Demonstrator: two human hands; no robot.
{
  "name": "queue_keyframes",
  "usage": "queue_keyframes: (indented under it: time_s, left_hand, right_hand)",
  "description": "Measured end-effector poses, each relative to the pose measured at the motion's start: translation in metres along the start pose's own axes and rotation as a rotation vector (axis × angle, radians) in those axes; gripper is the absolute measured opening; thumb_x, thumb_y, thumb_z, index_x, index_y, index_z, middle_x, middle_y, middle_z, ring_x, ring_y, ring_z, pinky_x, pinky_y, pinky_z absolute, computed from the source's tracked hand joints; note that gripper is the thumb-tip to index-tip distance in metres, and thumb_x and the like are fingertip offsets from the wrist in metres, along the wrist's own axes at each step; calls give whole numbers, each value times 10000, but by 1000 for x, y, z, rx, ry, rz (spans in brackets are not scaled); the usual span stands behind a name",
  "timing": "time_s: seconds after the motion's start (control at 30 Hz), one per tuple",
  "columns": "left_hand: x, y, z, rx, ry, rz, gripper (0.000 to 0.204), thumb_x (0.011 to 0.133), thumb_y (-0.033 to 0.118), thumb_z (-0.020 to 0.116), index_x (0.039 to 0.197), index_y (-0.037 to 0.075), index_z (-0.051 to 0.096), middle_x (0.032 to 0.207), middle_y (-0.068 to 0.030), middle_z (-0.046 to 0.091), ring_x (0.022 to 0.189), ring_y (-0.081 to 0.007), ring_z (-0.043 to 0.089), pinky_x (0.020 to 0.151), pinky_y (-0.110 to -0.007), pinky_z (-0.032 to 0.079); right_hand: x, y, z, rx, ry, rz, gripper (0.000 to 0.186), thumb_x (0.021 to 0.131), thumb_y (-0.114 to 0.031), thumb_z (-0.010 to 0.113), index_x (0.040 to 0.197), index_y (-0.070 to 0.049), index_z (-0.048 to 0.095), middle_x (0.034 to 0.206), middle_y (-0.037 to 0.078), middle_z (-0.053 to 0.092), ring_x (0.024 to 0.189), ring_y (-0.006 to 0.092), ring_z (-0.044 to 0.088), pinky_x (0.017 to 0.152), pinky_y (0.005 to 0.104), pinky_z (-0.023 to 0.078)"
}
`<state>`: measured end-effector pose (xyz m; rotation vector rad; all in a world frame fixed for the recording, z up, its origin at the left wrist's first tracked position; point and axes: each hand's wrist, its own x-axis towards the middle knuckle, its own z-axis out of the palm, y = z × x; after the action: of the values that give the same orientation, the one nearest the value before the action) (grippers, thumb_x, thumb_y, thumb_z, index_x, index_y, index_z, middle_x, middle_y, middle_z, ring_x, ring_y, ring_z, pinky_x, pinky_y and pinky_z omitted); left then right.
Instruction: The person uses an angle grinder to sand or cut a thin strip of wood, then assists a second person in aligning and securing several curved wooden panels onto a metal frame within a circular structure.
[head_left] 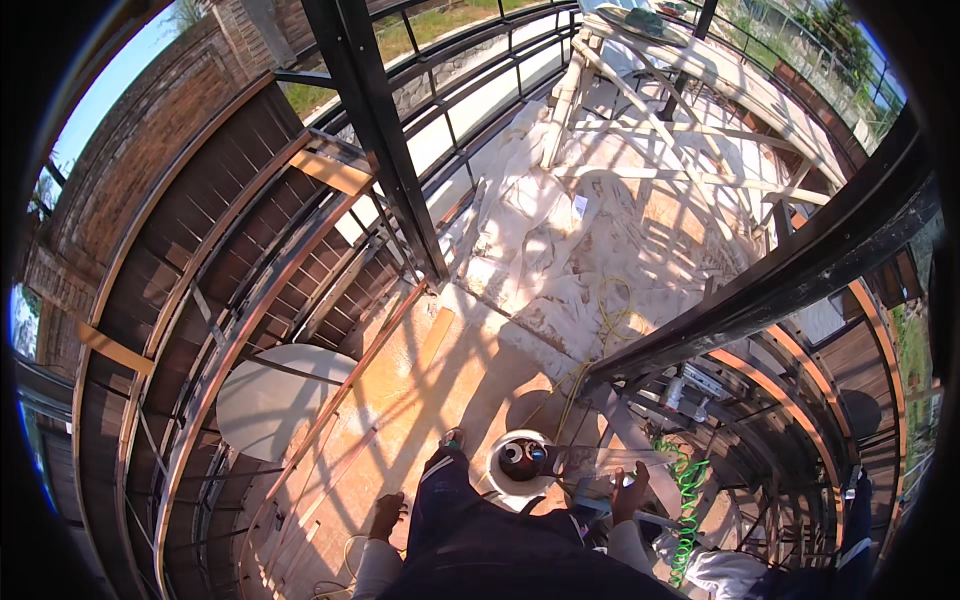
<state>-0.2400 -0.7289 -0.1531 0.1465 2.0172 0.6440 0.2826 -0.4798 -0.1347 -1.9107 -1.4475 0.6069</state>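
Observation:
My left hand (388, 512) hangs beside my left leg with its fingers loosely bent and apart, and nothing shows in it. To the right of my legs, my right hand (628, 492) is raised with thumb and fingers bent around something small and pale that I cannot make out. Just beyond that hand lies a thin, see-through-looking brownish strip (590, 462); whether the hand touches it is unclear. A white bucket (494, 468) stands in front of me, between the two hands, with dark contents and small round things inside.
Black steel posts (372, 130) (800, 265) rise on both sides. A green coiled hose (688, 505) hangs near my right hand. Yellow cable (610, 310) crosses a stained sheet (530, 250). A pale wooden trestle (680, 180) stands far right; a round grey disc (285, 400) lies left.

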Motion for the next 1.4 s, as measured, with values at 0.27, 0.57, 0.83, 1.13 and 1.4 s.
queue_keyframes:
  time_s: [0.27,0.57,0.83,1.13,1.4]
  left_hand:
    - [96,103,-149,-464,106,113,383,989,420,627,1149,73,600,912,-90,703,736,-183,689,579,-305,523]
    - [113,60,-142,-421,0,-193,390,1051,396,539,983,33,663,793,-122,728,626,-223,676,521,-339,530]
    - [162,106,-113,468,-301,658,287,964,327,657,954,40,655,785,-100,712,675,-222,685,572,-378,522]
    - [192,419,-61,-316,-449,368,285,1026,316,605,1118,47,605,1072,-116,701,972,-248,704,813,-394,577]
    - [305,588,101,-327,-550,242,255,987,310,622,1072,70,605,934,-99,688,815,-239,703,663,-358,558]
  right_hand:
    - [70,-204,-2,-111,167,-249,658,939,-222,709,1472,15,403,1437,240,491,1362,391,454,1147,450,344]
    - [125,-305,-52,-44,555,-69,622,1004,-340,628,1443,58,437,1395,235,505,1280,326,505,1105,404,368]
    - [3,-193,93,-97,17,376,775,880,-345,779,1446,43,419,1321,283,564,1090,372,644,919,422,544]
    - [35,-200,191,-189,-1208,316,479,953,-353,680,1315,-53,587,1186,155,699,1080,282,676,894,397,533]
    - [277,-174,186,-173,-476,269,563,938,-474,644,1299,-42,614,1224,191,691,1130,355,663,937,451,522]
